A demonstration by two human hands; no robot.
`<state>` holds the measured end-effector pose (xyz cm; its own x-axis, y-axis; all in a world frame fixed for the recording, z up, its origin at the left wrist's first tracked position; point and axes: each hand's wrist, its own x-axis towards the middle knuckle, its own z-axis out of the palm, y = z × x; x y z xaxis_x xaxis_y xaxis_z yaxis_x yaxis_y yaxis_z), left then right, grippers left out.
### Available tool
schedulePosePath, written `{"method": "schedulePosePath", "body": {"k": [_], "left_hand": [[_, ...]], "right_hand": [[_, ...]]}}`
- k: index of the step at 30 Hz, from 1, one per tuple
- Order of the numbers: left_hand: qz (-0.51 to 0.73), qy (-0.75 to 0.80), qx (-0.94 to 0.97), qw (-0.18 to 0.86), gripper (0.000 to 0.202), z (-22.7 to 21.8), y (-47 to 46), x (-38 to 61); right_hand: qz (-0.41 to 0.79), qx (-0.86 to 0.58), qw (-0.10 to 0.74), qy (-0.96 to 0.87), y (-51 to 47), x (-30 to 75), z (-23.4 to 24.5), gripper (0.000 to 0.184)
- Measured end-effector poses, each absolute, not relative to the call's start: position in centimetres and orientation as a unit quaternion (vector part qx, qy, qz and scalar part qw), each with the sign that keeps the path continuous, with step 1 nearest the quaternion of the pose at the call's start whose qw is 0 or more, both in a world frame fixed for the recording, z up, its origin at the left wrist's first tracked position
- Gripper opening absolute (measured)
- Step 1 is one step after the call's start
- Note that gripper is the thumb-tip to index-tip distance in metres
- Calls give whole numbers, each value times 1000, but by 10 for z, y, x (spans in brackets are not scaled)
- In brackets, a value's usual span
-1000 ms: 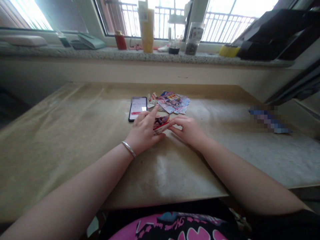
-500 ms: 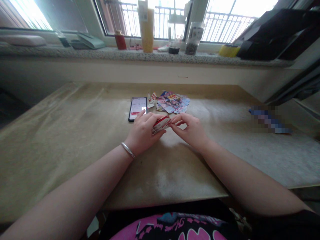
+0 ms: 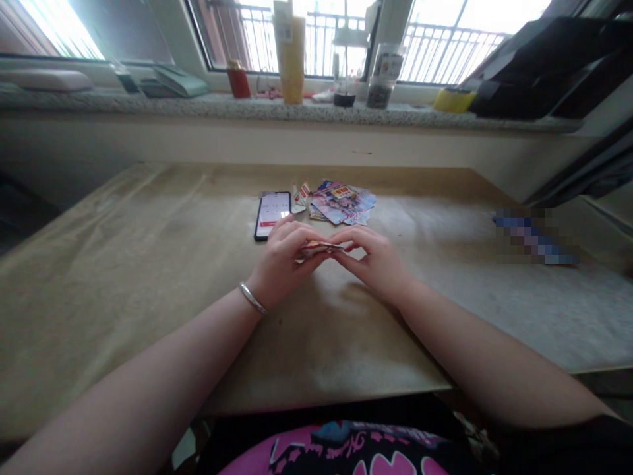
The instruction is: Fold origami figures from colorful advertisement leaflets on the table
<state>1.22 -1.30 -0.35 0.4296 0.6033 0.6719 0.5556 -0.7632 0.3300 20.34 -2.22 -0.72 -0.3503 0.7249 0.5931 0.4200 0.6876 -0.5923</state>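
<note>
Between my two hands is a small piece of folded paper (image 3: 316, 247), red and white, seen nearly edge-on. My left hand (image 3: 287, 252), with a silver bangle at the wrist, pinches its left part between thumb and fingers. At the paper's right end, the thumb and fingertips of my right hand (image 3: 370, 256) are closed on it. Just beyond my left hand lies a phone (image 3: 271, 210) with a timer on its screen. Next to the phone stands a folded paper piece (image 3: 299, 196) in white and red. A pile of colourful printed sheets (image 3: 343, 201) lies to its right.
The table (image 3: 148, 277) has a brownish cover. At its right side lies a blurred-out bluish item (image 3: 534, 239). Bottles and jars, among them a tall yellow one (image 3: 291, 59), line the stone windowsill (image 3: 198, 109), with a black object (image 3: 534, 72) at the right.
The paper in my hands has tipped from showing its broad face to nearly edge-on. My right fingers have moved closer to my left ones. Phone and pile stay put.
</note>
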Motion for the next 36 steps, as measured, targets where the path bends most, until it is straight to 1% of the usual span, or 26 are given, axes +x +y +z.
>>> {"method": "schedulePosePath", "body": {"k": [3, 7, 10, 15, 17, 20, 22, 31, 36], "left_hand": [[431, 321, 843, 32, 17, -4, -12, 12], [494, 284, 822, 10, 25, -1, -14, 12], [528, 279, 803, -1, 19, 2, -18, 13], [533, 274, 800, 8, 15, 2, -18, 12], [533, 266, 803, 20, 14, 1, -15, 11], [524, 246, 814, 58, 20, -1, -12, 10], [514, 240, 820, 71, 20, 0, -12, 10], [533, 249, 804, 84, 9, -1, -14, 13], [539, 252, 800, 75, 13, 0, -14, 13]], "right_hand": [[154, -343, 466, -801, -23, 204, -6, 10], [99, -353, 500, -785, -23, 205, -5, 9], [55, -366, 509, -777, -24, 206, -3, 9], [19, -347, 505, -790, -26, 208, 1, 10], [15, -342, 501, -795, -27, 209, 2, 10], [18, -343, 504, -793, -27, 209, 2, 10], [27, -344, 508, -789, -27, 208, 2, 10], [46, -336, 521, -783, -28, 207, 2, 8], [46, -338, 520, -783, -29, 207, 3, 9]]}}
